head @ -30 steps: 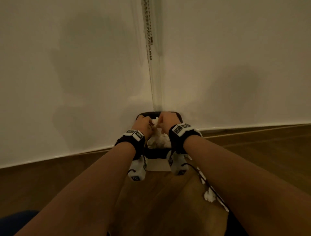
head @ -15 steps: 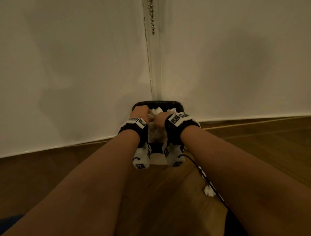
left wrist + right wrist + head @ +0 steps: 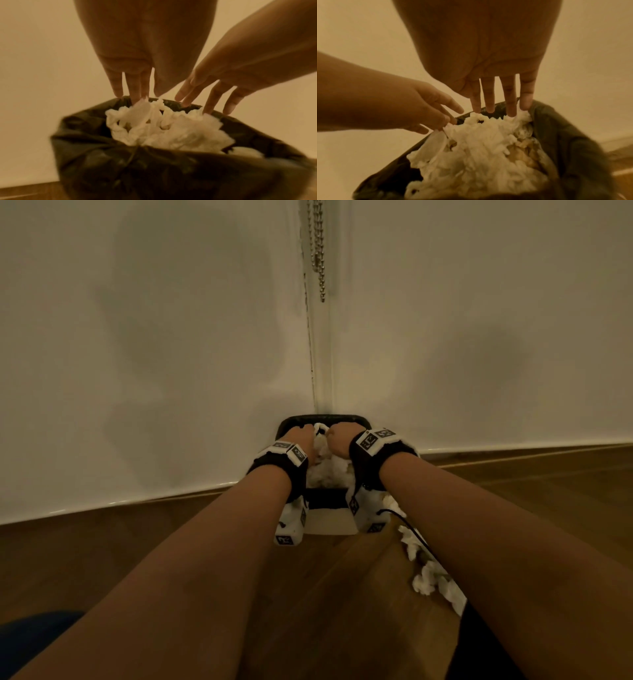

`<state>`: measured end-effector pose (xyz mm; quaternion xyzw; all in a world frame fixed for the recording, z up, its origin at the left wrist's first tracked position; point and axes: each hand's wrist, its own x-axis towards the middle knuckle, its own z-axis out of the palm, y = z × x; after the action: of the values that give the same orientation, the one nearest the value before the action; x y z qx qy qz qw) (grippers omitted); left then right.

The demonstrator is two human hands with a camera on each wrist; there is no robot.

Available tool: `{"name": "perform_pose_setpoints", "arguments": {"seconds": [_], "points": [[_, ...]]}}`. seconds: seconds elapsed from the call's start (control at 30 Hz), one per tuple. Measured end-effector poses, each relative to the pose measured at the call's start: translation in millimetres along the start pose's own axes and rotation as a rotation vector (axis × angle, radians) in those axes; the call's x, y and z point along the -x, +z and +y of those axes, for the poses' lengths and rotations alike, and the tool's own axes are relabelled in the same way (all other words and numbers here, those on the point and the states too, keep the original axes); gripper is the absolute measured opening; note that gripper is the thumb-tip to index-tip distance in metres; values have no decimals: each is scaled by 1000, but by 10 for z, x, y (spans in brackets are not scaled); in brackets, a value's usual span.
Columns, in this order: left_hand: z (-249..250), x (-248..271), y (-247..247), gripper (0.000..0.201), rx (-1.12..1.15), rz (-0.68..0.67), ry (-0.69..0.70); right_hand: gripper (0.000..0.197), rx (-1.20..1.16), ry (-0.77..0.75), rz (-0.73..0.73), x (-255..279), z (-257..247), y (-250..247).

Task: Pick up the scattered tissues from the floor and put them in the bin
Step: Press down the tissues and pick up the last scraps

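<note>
A white bin with a black liner [image 3: 322,418] stands in the wall corner, heaped with crumpled white tissues [image 3: 329,470]. Both my hands hover over its opening. In the left wrist view, my left hand [image 3: 132,88] points straight fingers down onto the tissues [image 3: 168,129], and my right hand [image 3: 214,92] does the same beside it. The right wrist view shows my right hand [image 3: 500,100] with straight fingers touching the top of the tissue heap [image 3: 479,155], and my left hand [image 3: 428,112] at its left edge. Neither hand grips anything. More tissues [image 3: 428,577] lie on the floor under my right forearm.
Two white walls meet just behind the bin. A bead chain [image 3: 318,251] hangs in the corner above it. A thin black cable [image 3: 411,529] runs from my right wrist across the wooden floor [image 3: 325,611] past the loose tissues.
Both hands stay over the bin and have shifted slightly toward its back rim. The tissue wad that showed between them now sits lower, on the heap.
</note>
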<state>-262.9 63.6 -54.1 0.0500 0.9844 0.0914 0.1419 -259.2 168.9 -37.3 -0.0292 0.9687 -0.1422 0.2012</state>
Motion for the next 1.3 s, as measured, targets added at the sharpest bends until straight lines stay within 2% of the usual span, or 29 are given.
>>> {"name": "perform_pose_setpoints", "arguments": {"seconds": [0.1, 0.23, 0.43, 0.63, 0.77, 0.87, 0.97, 1.17, 1.3], "points": [[20, 167, -109, 42, 36, 98, -2, 33, -16, -35, 141, 219, 60, -91], [193, 503, -341, 31, 54, 221, 72, 26, -104, -10, 250, 593, 110, -247], [643, 1020, -534, 26, 150, 298, 161, 26, -209, 14, 412, 1199, 406, -408], [1070, 1168, -341, 25, 251, 252, 335, 30, -254, 120, 496, 1742, 895, -450], [1323, 1219, -40, 23, 372, 216, 397, 29, -269, 217, 544, 2069, 1249, -380], [1485, 1242, 296, 23, 401, 170, 410, 28, -301, 288, 544, 2239, 1567, -209], [1620, 1240, 691, 25, 379, 98, 416, 31, -334, 349, 485, 2271, 1877, 62], [1746, 1132, 1340, 26, 302, -42, 358, 31, -437, 463, 350, 2084, 2379, 812], [1784, 1056, 1705, 24, 224, -115, 399, 28, -450, 539, 239, 1940, 2633, 1314]]}}
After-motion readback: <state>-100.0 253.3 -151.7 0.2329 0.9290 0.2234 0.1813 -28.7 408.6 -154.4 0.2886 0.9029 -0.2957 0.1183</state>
